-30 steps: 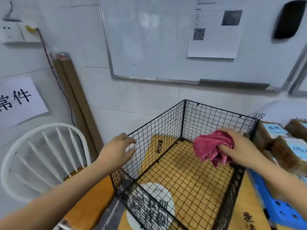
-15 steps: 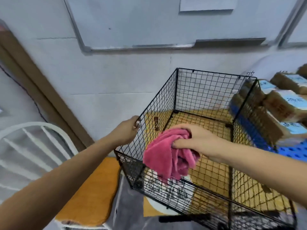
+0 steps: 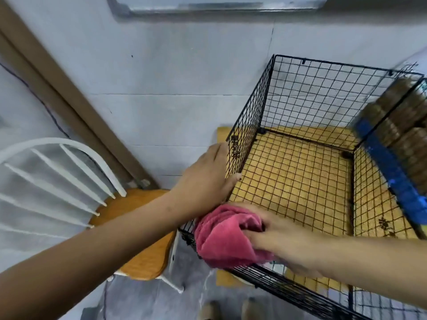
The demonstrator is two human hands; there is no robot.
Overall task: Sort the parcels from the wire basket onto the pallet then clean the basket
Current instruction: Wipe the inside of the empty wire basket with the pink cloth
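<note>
Sorting looks finished. The wire basket (image 3: 251,116) shows no parcels inside, and the brown parcels (image 3: 402,121) sit stacked on the blue pallet (image 3: 390,167) just beyond its right wall. That edge is blurred, so the count is uncertain. Cleaning appears to be under way, though how much mesh has been wiped can't be told. The left hand (image 3: 205,181) grips the top edge of the basket's left wall, thumb inside the mesh and fingers outside, steadying it. The right hand (image 3: 284,245) clutches a bunched pink cloth (image 3: 221,241) pressed on the rim at the near-left corner. The hands are close together with the cloth between them. The basket is thin black wire in a square grid, its rigid panels joined by small corner clips, top open. A yellow woven-looking mat (image 3: 295,181) shows through the floor mesh. The cloth is plush and soft-folded, the pallet hard plastic, the parcels boxy and cardboard-like. A white spindle-back chair (image 3: 57,181) with an orange wooden seat stands to the left.
</note>
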